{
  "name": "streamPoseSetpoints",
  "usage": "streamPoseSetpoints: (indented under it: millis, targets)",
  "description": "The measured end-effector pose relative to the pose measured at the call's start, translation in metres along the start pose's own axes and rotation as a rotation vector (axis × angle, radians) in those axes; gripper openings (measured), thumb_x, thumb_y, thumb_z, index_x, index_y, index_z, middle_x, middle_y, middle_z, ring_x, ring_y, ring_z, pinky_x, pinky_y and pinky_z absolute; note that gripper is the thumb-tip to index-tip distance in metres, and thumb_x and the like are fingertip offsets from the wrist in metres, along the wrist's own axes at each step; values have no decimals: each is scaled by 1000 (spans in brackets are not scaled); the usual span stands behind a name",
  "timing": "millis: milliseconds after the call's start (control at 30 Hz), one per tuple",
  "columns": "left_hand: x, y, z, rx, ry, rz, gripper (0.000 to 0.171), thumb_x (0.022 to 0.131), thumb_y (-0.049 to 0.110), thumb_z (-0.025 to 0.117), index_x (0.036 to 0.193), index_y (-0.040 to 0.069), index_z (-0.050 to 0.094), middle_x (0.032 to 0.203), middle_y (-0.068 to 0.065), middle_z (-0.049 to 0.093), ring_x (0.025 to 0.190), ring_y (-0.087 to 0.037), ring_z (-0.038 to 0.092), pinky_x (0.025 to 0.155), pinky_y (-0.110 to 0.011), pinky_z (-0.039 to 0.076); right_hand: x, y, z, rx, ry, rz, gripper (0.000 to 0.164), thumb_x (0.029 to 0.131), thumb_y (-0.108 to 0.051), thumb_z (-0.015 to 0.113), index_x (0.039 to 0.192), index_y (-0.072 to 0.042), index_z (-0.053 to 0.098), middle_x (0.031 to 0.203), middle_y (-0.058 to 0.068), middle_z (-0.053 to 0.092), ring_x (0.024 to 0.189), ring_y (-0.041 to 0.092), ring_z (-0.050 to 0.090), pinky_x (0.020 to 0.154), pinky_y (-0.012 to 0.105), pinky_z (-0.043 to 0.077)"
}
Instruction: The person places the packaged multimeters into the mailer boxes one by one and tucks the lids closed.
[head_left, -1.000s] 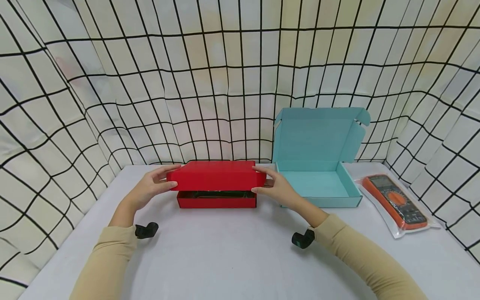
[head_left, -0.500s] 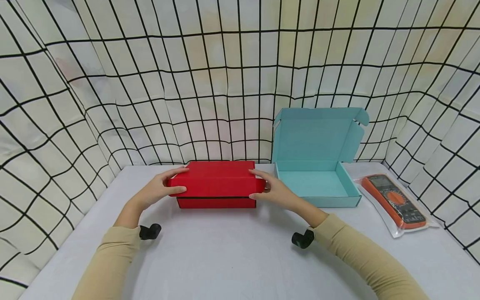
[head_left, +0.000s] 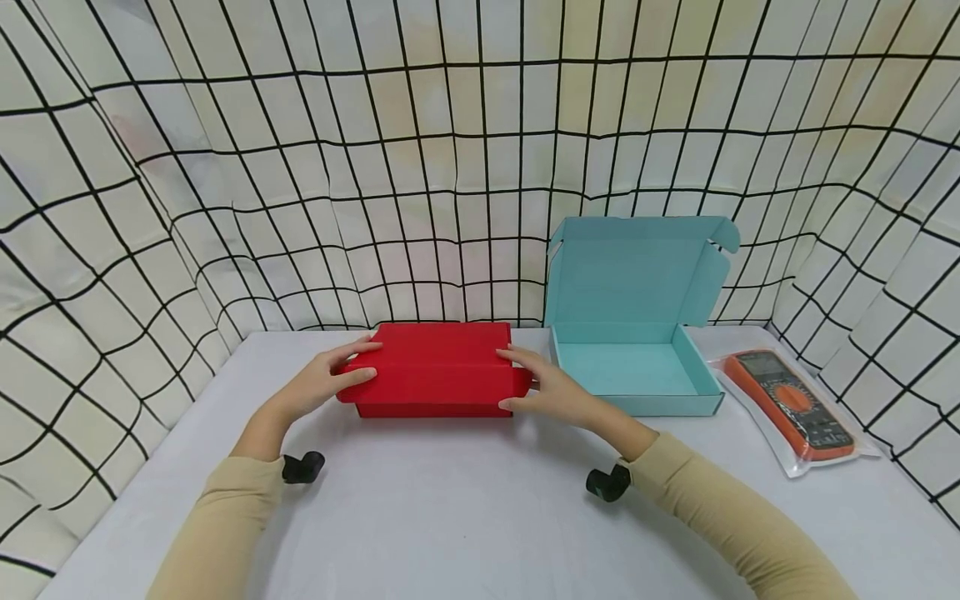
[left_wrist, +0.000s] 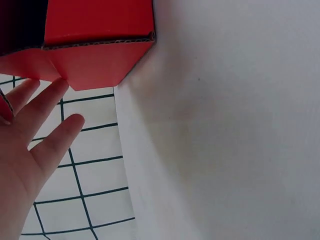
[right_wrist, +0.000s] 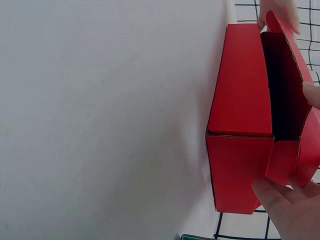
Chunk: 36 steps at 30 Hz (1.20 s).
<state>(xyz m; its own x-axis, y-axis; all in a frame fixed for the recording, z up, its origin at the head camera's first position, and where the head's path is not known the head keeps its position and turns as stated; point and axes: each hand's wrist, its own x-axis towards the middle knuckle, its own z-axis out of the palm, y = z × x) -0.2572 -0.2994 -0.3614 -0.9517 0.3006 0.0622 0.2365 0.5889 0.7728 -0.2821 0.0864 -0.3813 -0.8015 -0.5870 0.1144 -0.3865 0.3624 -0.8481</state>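
Note:
A red cardboard box stands on the table, its lid hinged at the back and lowered almost all the way. The front flap and side ears still stick out past the body, and the right wrist view shows a dark gap under the lid. My left hand grips the lid's left end, thumb on the front flap; its fingers touch the box's side in the left wrist view. At the right end, my right hand holds the lid likewise, thumb on the flap and fingers around the corner. The box's contents are hidden.
Right of the red box, a light blue box stands with its lid raised, nothing inside it. Farther right lies an orange multimeter in a clear plastic bag. A white cloth with a black grid walls the table's back and sides.
Both hands have brought the red lid down and forward, and the dark opening at the front has gone from the head view. The blue box and the multimeter stay put.

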Motion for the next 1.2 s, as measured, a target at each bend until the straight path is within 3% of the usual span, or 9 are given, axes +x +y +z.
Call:
streamPoseSetpoints:
  millis: [233, 500, 800, 1067, 1200]
  targets:
    - [3, -1, 6, 127, 13, -4, 68, 99, 46, 64, 157, 16, 43, 168, -14, 23, 147, -44, 28, 108, -66, 36, -1, 1, 2, -69, -17, 3, 81, 89, -15, 79, 159, -8, 36, 165, 15, 26, 142, 37, 37, 101, 45, 52]
    - [1, -1, 11, 205, 17, -6, 69, 100, 49, 61, 157, 15, 41, 168, -15, 22, 148, -45, 26, 111, -69, 30, -5, 1, 5, -121, -44, 10, 84, 91, -17, 77, 161, -8, 31, 168, 13, 19, 146, 35, 30, 101, 46, 52]
    - [1, 4, 16, 360, 10, 12, 71, 104, 52, 53, 161, 14, 35, 167, -19, 22, 149, -46, 24, 112, -70, 27, -2, -6, 10, -286, -60, 17, 92, 92, -32, 77, 164, -11, 24, 170, 10, 13, 152, 33, 22, 104, 49, 49]
    - [6, 9, 24, 524, 19, 77, 67, 105, 47, 52, 159, 9, 39, 165, -18, 28, 150, -43, 25, 114, -66, 28, 6, -11, 17, -537, -39, -13, 93, 90, -48, 76, 162, -10, 31, 170, 12, 15, 153, 40, 17, 108, 53, 44]
    - [11, 12, 29, 590, 19, 93, 67, 104, 47, 53, 159, 10, 39, 165, -17, 30, 151, -44, 22, 115, -67, 24, 10, -11, 19, -606, -51, -39, 94, 89, -49, 75, 162, -9, 31, 169, 13, 18, 153, 43, 16, 108, 54, 43]
